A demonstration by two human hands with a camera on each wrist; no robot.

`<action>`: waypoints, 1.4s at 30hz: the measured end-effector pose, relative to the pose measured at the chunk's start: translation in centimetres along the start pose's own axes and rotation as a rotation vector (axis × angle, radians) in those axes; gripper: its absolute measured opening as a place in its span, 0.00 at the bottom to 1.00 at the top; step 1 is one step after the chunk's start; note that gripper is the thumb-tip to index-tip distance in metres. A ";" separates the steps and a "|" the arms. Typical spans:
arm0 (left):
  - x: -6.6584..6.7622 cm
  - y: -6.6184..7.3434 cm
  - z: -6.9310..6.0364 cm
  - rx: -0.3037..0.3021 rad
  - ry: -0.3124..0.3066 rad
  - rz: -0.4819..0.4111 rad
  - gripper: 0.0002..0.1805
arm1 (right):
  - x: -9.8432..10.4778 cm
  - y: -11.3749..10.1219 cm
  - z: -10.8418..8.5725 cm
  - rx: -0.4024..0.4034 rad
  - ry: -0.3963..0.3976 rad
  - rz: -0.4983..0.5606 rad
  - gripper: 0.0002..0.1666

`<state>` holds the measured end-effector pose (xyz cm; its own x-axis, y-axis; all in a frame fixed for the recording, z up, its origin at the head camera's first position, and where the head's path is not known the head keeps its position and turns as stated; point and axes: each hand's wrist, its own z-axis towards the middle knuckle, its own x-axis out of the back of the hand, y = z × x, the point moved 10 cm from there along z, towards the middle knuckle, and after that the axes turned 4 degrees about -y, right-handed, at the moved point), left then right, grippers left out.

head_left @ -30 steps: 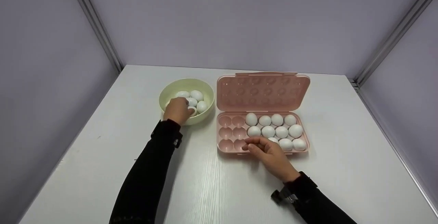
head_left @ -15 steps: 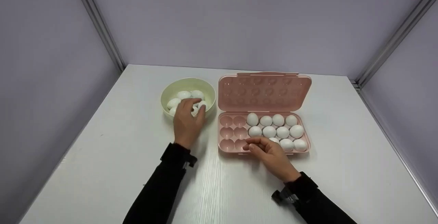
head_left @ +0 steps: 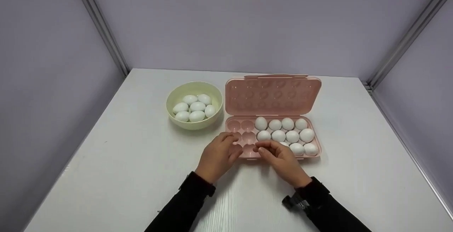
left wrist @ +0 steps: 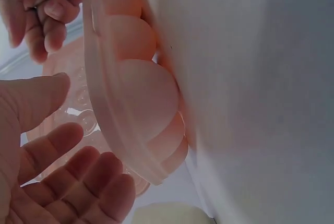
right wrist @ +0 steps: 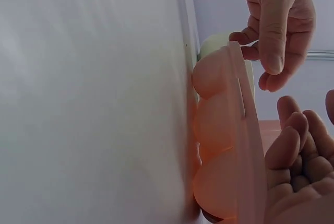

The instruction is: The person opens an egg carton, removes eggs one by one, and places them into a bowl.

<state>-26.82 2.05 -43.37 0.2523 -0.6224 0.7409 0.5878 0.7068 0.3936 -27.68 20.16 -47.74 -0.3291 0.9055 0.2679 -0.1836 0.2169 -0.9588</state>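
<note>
A pink egg carton lies with its lid raised. White eggs fill its right part, while the two left columns show bare cups. My left hand hovers over the front left corner, its fingers gently bent and nothing between them. In the left wrist view, the palm side of that left hand holds nothing. Over the carton's front edge, my right hand hangs loosely curled, partly covering an egg in the front row. The right wrist view shows no object in this right hand.
Left of the carton stands a pale green bowl with several white eggs inside. Both rest on a white table. Pale grey panels enclose the back and sides.
My left hand has moved from inside the bowl rightward and nearer to the carton's front left corner, uncovering the eggs in the bowl. My right hand has stayed in place.
</note>
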 end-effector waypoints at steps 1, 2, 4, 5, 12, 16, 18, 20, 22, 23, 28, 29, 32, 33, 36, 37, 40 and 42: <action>0.0 -0.1 -0.1 0.001 0.003 -0.004 0.18 | 0.3 -0.2 -0.1 0.010 0.024 -0.029 0.20; -0.1 -0.1 -0.1 0.002 0.005 -0.007 0.17 | 0.6 -0.4 -0.1 0.024 0.053 -0.063 0.20; -0.1 -0.1 -0.1 0.008 0.005 -0.019 0.16 | 1.4 -1.0 -0.2 0.059 0.121 -0.141 0.19; -0.1 -0.1 0.0 0.012 0.005 -0.025 0.15 | 1.8 -1.3 -0.3 0.076 0.159 -0.185 0.18; -0.3 -0.6 -0.1 0.052 -0.018 -0.040 0.15 | 3.3 -2.0 -0.2 0.112 0.275 -0.346 0.22; -0.1 -0.5 0.0 0.051 -0.011 -0.046 0.15 | 3.1 -2.1 0.0 0.114 0.263 -0.389 0.26; -0.1 -0.5 0.0 0.049 -0.007 -0.051 0.15 | 2.9 -2.2 0.1 0.120 0.256 -0.418 0.27; 0.0 -0.6 -0.1 0.047 -0.002 -0.059 0.15 | 2.7 -2.4 0.2 0.128 0.249 -0.457 0.29; 0.0 -0.6 0.0 0.045 0.002 -0.069 0.16 | 2.3 -2.7 0.3 0.133 0.237 -0.511 0.30; 0.0 -0.6 0.0 0.045 0.002 -0.073 0.16 | 2.2 -2.8 0.4 0.132 0.228 -0.540 0.31; 0.0 -0.7 0.0 0.050 -0.006 -0.085 0.17 | 1.2 -3.5 1.5 0.086 0.156 -0.706 0.32; 0.0 -0.7 0.0 0.052 -0.006 -0.083 0.17 | 1.0 -3.7 1.8 0.076 0.140 -0.747 0.31; 0.0 -0.8 0.0 0.055 -0.005 -0.081 0.19 | 0.6 -4.1 2.8 0.060 0.111 -0.901 0.29; 0.0 -0.8 0.0 0.057 -0.004 -0.082 0.19 | 0.5 -4.2 3.1 0.053 0.106 -0.958 0.28; 0.0 -0.9 0.0 0.062 -0.002 -0.088 0.18 | 0.5 -4.1 4.1 0.028 0.102 -1.109 0.28; 0.0 -0.9 0.0 0.064 -0.001 -0.090 0.17 | 0.6 -4.0 4.4 0.021 0.102 -1.144 0.27; 0.0 -0.9 0.0 0.069 0.002 -0.088 0.16 | 0.9 -3.7 5.0 0.003 0.105 -1.189 0.25; 0.1 -0.9 0.0 0.071 0.006 -0.083 0.16 | 1.2 -3.7 5.0 0.011 0.129 -1.173 0.22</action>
<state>-27.35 1.37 -43.65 0.2100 -0.6814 0.7011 0.5509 0.6749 0.4910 -32.05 18.65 -43.39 0.1427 0.1843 0.9725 -0.3195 0.9385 -0.1310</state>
